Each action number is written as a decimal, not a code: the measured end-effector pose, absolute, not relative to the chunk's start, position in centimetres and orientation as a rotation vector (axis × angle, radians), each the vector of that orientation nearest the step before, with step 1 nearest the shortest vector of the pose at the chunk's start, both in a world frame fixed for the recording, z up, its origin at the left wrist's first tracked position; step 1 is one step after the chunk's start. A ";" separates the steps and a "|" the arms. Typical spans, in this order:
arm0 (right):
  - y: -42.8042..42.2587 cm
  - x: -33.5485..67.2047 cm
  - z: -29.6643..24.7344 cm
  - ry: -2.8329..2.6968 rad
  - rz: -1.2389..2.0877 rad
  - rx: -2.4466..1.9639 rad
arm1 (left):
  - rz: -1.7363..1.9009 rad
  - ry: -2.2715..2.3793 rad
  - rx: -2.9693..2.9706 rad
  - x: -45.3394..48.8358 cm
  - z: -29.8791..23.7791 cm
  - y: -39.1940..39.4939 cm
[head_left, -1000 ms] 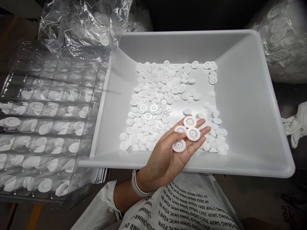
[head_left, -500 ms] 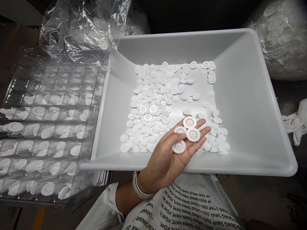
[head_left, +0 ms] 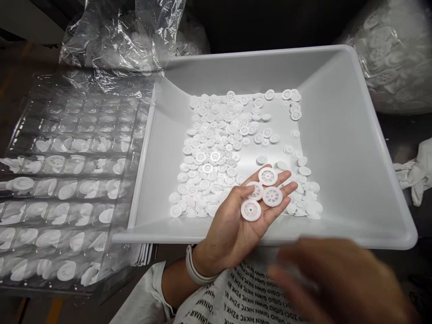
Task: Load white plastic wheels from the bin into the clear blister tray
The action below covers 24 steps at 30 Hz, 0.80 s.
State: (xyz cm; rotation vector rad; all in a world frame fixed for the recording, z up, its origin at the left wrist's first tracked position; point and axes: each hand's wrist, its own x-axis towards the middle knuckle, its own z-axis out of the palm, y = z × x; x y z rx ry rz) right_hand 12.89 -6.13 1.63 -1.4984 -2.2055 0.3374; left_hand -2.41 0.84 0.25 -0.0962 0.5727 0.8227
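Observation:
My left hand (head_left: 232,225) is palm up above the near side of a pale grey bin (head_left: 344,180). Several small white plastic wheels (head_left: 272,196), each with spokes and a centre hole, lie on its palm and fingers, the thumb resting on one. My right hand (head_left: 337,279) shows at the lower right, in front of my printed apron. Motion smears it, so its fingers and anything in them cannot be made out. Many like wheels (head_left: 215,156) lie loose on the bin floor, thickest to the left.
Left of the bin is a clear plastic tray (head_left: 111,202) whose pockets partly hold white pieces. A clear plastic bag (head_left: 118,49) lies behind it. Another bag of white wheels (head_left: 398,67) stands at the right, with a white glove (head_left: 420,166) below it.
My right hand has come into view at the lower right. On my left hand the wheels lie more spread apart, and the thumb has shifted a little left.

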 end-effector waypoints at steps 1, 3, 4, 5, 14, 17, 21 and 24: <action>-5.0 12.8 1.6 -2.176 0.346 -1.521 | 0.826 0.579 -0.095 -2.3 0.3 0.9; -3.3 12.7 1.2 -2.096 0.331 -1.608 | 0.830 0.596 -0.079 -2.2 0.4 0.9; -2.7 12.5 0.9 -2.069 0.335 -1.640 | 0.831 0.605 -0.069 -2.1 0.4 0.9; -2.3 12.4 0.6 -2.046 0.352 -1.662 | 0.831 0.613 -0.058 -2.1 0.4 1.0; -2.2 13.7 0.5 -1.107 1.386 -1.362 | 0.782 0.583 -0.065 -2.4 0.4 1.0; -2.0 15.7 0.8 -0.679 1.763 -1.031 | 0.784 0.563 -0.075 -2.5 0.4 1.0; -1.6 18.1 0.8 -0.598 1.657 -1.167 | 0.786 0.564 -0.066 -2.4 0.3 1.1; -1.1 19.1 -0.1 -0.726 1.487 -1.458 | 0.803 0.572 -0.067 -2.5 0.2 1.1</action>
